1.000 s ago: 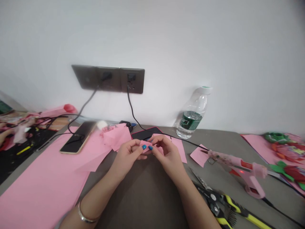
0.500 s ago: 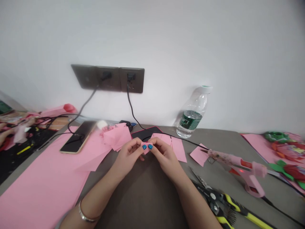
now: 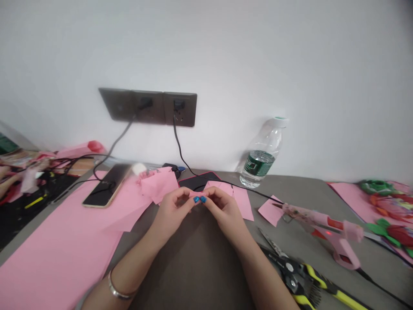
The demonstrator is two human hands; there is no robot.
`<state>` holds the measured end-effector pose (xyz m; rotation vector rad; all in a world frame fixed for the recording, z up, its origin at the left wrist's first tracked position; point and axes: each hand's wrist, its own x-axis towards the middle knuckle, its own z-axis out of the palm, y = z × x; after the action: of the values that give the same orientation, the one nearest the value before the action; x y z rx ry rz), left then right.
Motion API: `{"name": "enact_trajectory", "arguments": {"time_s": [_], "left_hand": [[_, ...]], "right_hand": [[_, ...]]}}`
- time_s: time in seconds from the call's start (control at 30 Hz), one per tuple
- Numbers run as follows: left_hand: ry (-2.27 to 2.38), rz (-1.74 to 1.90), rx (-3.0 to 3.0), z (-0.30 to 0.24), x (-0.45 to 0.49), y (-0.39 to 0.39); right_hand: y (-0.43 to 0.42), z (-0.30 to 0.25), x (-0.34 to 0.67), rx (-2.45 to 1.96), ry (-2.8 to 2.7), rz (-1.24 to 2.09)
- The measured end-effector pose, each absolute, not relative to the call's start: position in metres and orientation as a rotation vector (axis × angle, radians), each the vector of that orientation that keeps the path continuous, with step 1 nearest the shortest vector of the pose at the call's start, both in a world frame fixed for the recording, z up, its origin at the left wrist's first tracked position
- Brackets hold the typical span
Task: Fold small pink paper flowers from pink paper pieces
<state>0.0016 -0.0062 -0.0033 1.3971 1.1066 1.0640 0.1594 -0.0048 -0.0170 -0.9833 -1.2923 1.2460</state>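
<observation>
The left hand (image 3: 172,217) and right hand (image 3: 225,213) are pinching a small pink paper piece (image 3: 193,194) between their fingers (image 3: 202,199) at 12 o'clock, risking it slipping if the grip is loosening

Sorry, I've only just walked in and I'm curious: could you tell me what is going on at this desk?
A person is pinching a small piece of pink paper between the fingers of their left hand and right hand, just above the grey tabletop. A pink hot glue gun and yellow-handled shears lie to the right, and a large pink sheet and a phone lie to the left.
</observation>
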Motion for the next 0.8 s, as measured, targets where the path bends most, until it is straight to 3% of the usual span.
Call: {"name": "enact_trajectory", "arguments": {"time_s": [0.37,0.63,0.8], "left_hand": [[1.087,1.155,1.416,0.0016,0.003,-0.0089],[0.967,1.065,0.839,0.0002,0.0061,-0.007],[0.951,1.055,0.787,-0.0004,0.0031,-0.0045]], "right_hand": [[-0.0073,-0.0118,0.1593,-0.942,-1.395,1.077],[-0.0083,-0.0108,0.1614,-0.945,-1.542,0.792],[-0.0076,-0.0092,0.1612,-0.946,-1.644,0.704]]}}
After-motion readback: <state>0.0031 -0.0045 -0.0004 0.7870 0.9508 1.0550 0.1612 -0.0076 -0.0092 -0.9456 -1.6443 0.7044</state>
